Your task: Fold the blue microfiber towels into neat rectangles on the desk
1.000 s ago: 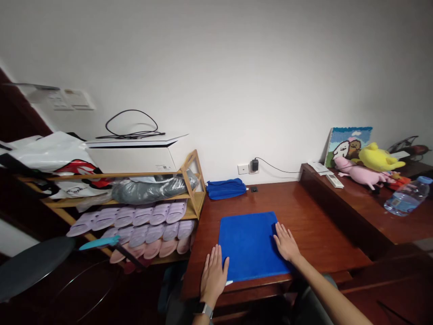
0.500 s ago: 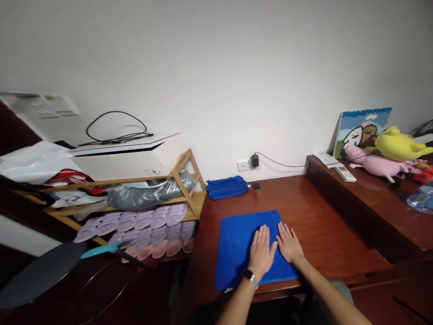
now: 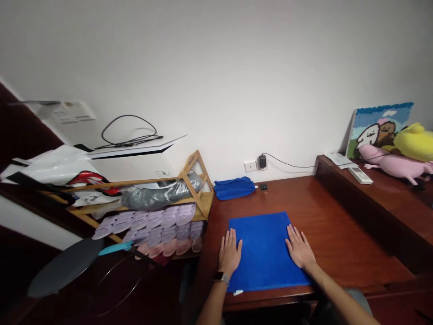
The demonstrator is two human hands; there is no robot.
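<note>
A blue cloth (image 3: 264, 253) lies spread out flat on the reddish-brown wooden desk (image 3: 341, 234), with a small white tag at its near left corner. My left hand (image 3: 230, 253), a watch on its wrist, rests flat over the cloth's left edge with fingers stretched out. On the opposite side, my right hand (image 3: 300, 247) lies flat across the right edge, fingers extended and thumb apart. Neither hand holds anything. Farther back, a second blue cloth (image 3: 234, 188), folded into a bundle, sits by the wall.
Left of the desk stands a wooden rack (image 3: 199, 189) with purple and pink slippers (image 3: 169, 216) and a white box (image 3: 135, 164). A fan (image 3: 67, 266) is in front. The raised right ledge holds a remote (image 3: 360, 175) and plush toys (image 3: 399, 164). A plugged-in adapter (image 3: 263, 161) is on the wall.
My left hand has moved left from the middle of the cloth to its left edge. The right hand stays at the right edge. The view has shifted slightly.
</note>
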